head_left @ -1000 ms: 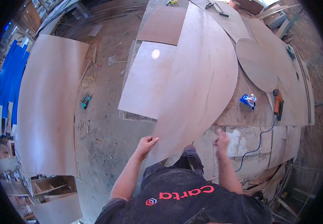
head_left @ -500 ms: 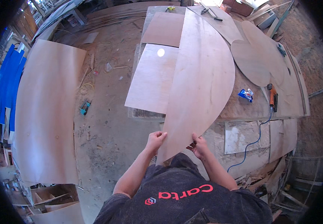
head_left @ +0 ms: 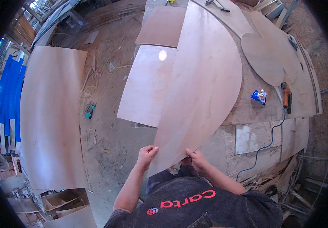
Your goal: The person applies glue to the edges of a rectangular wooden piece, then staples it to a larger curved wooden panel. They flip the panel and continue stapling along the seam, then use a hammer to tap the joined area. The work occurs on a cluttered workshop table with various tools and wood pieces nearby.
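Note:
A large thin plywood sheet (head_left: pixel 205 72) with a long curved right edge lies over the work table, its narrow near end reaching toward my body. My left hand (head_left: pixel 147 157) pinches its left edge near that end. On the curved edge, my right hand (head_left: pixel 198 160) grips with the thumb on top; the fingers underneath are partly hidden. Against the sheet's left side lies a paler plywood piece (head_left: pixel 141 87) with a bright light spot on it. Beyond that rests a browner rectangular plywood piece (head_left: pixel 162 26).
Right of the sheet are rounded plywood offcuts (head_left: pixel 264 59), a blue-and-white packet (head_left: pixel 259 97) and an orange power tool (head_left: pixel 285 95) with a blue hose (head_left: pixel 264 150). A large plywood panel (head_left: pixel 52 117) stands left. A teal tool (head_left: pixel 90 110) lies on the littered floor (head_left: pixel 111 152).
The curved sheet and the paler piece beside it have shifted left and toward me, with both hands keeping their grip. My view has also shifted slightly.

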The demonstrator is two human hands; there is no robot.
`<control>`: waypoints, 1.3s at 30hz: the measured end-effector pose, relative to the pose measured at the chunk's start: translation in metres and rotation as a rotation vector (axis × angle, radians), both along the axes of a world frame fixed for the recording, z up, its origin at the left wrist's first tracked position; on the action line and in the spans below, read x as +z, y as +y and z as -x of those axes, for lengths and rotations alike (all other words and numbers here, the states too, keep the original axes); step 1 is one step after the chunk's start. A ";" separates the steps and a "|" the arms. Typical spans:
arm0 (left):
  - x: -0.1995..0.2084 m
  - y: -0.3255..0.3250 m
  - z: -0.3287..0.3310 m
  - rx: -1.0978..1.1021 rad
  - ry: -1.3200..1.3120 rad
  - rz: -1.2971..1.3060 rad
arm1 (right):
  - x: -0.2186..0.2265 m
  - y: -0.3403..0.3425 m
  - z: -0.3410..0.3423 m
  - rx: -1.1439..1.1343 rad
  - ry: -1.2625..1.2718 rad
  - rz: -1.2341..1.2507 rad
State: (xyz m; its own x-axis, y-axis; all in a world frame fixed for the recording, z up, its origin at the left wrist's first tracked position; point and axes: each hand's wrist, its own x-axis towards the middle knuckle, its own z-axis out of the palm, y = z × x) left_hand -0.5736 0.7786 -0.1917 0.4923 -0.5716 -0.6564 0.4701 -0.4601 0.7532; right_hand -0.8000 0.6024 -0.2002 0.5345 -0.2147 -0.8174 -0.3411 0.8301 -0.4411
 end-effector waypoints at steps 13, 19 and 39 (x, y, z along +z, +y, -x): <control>-0.009 0.025 -0.061 -0.396 0.225 0.143 | -0.014 0.050 -0.033 -0.507 0.147 0.356; -0.034 0.129 -0.178 -0.590 -0.109 0.008 | 0.003 0.102 -0.062 -0.651 0.580 0.705; -0.082 0.195 -0.361 -0.314 -0.272 -0.199 | -0.025 0.127 -0.053 -0.961 0.112 0.231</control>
State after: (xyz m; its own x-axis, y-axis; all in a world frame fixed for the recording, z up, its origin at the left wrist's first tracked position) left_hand -0.2125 0.9739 -0.2737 0.4850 -0.5970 -0.6391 0.0820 -0.6965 0.7129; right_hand -0.7469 0.7290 -0.2254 -0.0276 -0.6766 -0.7358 0.3813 0.6733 -0.6335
